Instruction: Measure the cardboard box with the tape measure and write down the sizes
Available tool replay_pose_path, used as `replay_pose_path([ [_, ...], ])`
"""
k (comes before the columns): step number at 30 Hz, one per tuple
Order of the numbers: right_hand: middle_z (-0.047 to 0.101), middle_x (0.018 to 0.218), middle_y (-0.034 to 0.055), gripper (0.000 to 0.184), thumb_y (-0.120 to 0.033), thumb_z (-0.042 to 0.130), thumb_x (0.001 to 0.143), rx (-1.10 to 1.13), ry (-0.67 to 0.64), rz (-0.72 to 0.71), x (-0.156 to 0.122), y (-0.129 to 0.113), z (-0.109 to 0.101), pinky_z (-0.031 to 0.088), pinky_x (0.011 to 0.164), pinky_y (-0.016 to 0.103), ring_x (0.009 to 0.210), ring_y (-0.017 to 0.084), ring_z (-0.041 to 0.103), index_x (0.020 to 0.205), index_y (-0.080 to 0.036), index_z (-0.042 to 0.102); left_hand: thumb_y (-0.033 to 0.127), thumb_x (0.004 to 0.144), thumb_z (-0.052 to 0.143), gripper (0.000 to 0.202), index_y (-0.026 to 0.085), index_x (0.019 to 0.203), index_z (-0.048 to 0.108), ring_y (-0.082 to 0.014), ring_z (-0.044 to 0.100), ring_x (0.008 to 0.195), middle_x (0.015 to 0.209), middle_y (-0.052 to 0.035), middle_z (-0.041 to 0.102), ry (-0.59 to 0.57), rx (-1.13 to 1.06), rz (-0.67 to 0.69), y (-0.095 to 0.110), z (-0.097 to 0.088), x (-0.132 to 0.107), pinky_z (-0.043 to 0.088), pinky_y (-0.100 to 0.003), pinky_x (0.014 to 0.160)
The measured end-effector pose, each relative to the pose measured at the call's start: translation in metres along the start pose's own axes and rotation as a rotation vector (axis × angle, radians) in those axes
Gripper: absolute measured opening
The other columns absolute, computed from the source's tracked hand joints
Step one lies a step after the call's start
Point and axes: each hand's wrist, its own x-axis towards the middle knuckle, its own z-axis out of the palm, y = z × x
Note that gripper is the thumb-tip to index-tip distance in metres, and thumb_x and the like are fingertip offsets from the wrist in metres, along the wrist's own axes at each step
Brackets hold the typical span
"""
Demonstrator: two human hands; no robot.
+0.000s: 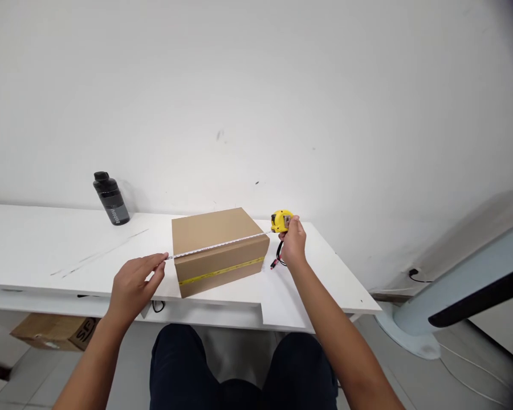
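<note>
A closed brown cardboard box point(211, 225) with a yellow strip along its front side sits on the white table. My right hand point(294, 242) grips the yellow tape measure point(282, 221) just past the box's right end. Its white blade point(222, 245) runs out to the left across the box top, near the front edge. At the box's left end, my left hand point(139, 279) pinches the blade's free end between thumb and fingers. A black strap point(279, 253) hangs below my right hand.
A dark bottle point(111, 199) stands at the back left of the white table point(77, 245), by the wall. White paper point(284, 302) lies at the front right. Below on the left is another cardboard box point(53, 331). A pale rounded stand point(414, 333) is on the right.
</note>
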Motion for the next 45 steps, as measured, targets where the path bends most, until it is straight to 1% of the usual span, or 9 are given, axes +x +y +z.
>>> replay_pose_path([
  [4,0.048,0.068,-0.0051,0.058,-0.077,0.064,0.075,0.007,-0.027,0.03,0.007,0.016,-0.006,0.032,0.047,0.023,0.051,0.007,0.038,0.078,-0.02,0.057,0.03,0.096,0.058,0.019,0.028,0.107,0.073,-0.0189,0.073,0.096,0.106,-0.0019,0.077,-0.085,-0.161,-0.157,0.001,0.005,0.004,0.059,-0.032,0.085],
  [9,0.061,0.086,0.0001,0.062,-0.074,0.063,0.08,0.049,-0.141,0.041,0.001,0.024,-0.01,0.037,0.051,0.021,0.061,0.008,0.049,0.11,-0.019,0.068,0.036,0.095,0.061,0.02,0.028,0.108,0.074,-0.0189,0.073,0.099,0.107,-0.0014,0.077,-0.134,-0.264,-0.247,-0.002,0.006,0.002,0.059,-0.032,0.092],
  [13,0.061,0.09,0.0009,0.068,-0.073,0.063,0.08,0.085,-0.186,0.037,-0.003,0.025,-0.012,0.035,0.052,0.021,0.064,0.009,0.047,0.124,-0.021,0.066,0.04,0.096,0.059,0.024,0.028,0.111,0.074,-0.0204,0.072,0.104,0.111,-0.0024,0.076,-0.14,-0.244,-0.279,0.003,0.008,0.0,0.06,-0.034,0.092],
  [22,0.059,0.093,0.0011,0.069,-0.07,0.068,0.077,0.136,-0.2,0.037,-0.003,0.025,-0.016,0.035,0.056,0.023,0.069,0.01,0.046,0.126,-0.023,0.067,0.03,0.096,0.061,0.027,0.027,0.121,0.07,-0.0204,0.069,0.113,0.124,-0.0038,0.072,-0.101,-0.196,-0.198,0.02,0.015,0.0,0.056,-0.038,0.102],
  [30,0.06,0.091,0.0013,0.065,-0.07,0.066,0.08,0.116,-0.192,0.025,-0.003,0.029,-0.018,0.035,0.055,0.023,0.067,0.01,0.046,0.125,-0.022,0.067,0.033,0.095,0.064,0.024,0.025,0.117,0.071,-0.019,0.072,0.101,0.122,-0.0045,0.072,-0.079,-0.197,-0.275,0.027,0.019,0.0,0.062,-0.031,0.077],
  [35,0.06,0.089,0.0007,0.065,-0.071,0.066,0.079,0.098,-0.186,0.026,-0.004,0.024,-0.018,0.036,0.054,0.023,0.065,0.01,0.047,0.122,-0.022,0.068,0.02,0.094,0.064,0.008,0.022,0.1,0.07,-0.0173,0.072,0.096,0.102,-0.0029,0.076,-0.05,-0.124,-0.108,0.029,0.014,0.004,0.058,-0.03,0.079],
  [38,0.057,0.083,-0.0004,0.063,-0.071,0.065,0.081,0.057,-0.122,0.012,-0.017,0.011,-0.024,0.037,0.055,0.023,0.063,0.009,0.045,0.116,-0.019,0.07,0.013,0.09,0.068,0.016,0.022,0.104,0.068,-0.018,0.073,0.091,0.099,-0.0027,0.077,-0.01,0.035,0.068,0.04,0.004,0.004,0.055,-0.033,0.079],
  [41,0.06,0.084,0.0012,0.059,-0.069,0.062,0.085,-0.001,-0.071,0.006,-0.047,-0.002,-0.036,0.038,0.054,0.023,0.061,0.009,0.045,0.116,-0.019,0.071,0.008,0.086,0.072,0.025,0.019,0.107,0.066,-0.0181,0.072,0.087,0.099,-0.0044,0.078,-0.008,0.065,0.166,0.067,-0.004,-0.001,0.052,-0.034,0.08],
  [45,0.069,0.101,0.0065,0.056,-0.063,0.071,0.082,0.042,-0.182,0.146,-0.104,-0.005,-0.045,0.043,0.055,0.024,0.068,0.011,0.052,0.117,-0.019,0.071,0.006,0.086,0.071,0.024,0.018,0.106,0.064,-0.0156,0.071,0.083,0.097,-0.004,0.078,-0.025,-0.006,0.202,0.112,0.006,-0.009,0.051,-0.036,0.086],
])
